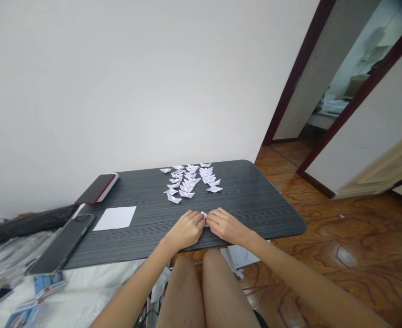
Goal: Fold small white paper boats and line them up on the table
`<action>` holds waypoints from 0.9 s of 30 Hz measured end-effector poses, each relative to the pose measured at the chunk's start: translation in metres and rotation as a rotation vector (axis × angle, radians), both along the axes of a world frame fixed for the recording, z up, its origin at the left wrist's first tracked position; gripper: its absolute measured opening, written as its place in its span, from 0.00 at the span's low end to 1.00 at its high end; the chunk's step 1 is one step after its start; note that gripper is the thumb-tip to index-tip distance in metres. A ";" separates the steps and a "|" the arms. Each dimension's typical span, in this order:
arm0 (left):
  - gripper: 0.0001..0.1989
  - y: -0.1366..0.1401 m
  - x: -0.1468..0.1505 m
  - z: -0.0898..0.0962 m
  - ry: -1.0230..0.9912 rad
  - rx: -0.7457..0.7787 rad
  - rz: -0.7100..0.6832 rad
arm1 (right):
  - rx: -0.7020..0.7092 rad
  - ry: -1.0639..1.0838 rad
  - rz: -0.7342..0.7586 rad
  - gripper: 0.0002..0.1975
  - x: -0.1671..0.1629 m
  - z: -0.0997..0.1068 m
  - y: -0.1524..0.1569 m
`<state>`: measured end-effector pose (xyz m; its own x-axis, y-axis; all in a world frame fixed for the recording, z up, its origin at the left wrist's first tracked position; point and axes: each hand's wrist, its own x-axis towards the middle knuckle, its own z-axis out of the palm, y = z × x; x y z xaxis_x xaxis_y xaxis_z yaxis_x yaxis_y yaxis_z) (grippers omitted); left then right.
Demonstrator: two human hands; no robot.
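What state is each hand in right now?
Left hand: closed, holding the small white paper.
Right hand: closed, holding the same small white paper.

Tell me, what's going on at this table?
A person sits at a dark table, with the left hand and right hand close together on a small piece of white paper near the front edge. The fingers hide most of it. Beyond the hands, many white paper boats stand in rough rows. A flat white sheet lies apart, off to the left.
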<state>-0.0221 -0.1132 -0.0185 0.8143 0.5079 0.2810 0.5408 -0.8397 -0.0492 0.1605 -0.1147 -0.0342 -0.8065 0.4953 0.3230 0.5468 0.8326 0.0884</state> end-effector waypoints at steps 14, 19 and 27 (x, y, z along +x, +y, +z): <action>0.11 0.003 -0.004 -0.016 -0.352 -0.235 0.096 | -0.400 0.529 -0.108 0.07 -0.003 -0.003 0.000; 0.11 0.004 0.001 -0.014 -0.620 -0.449 0.193 | -0.630 0.696 -0.262 0.06 -0.004 -0.006 0.006; 0.10 0.009 0.012 -0.012 -1.094 -0.893 0.170 | -0.847 1.107 -0.197 0.05 -0.009 -0.009 0.016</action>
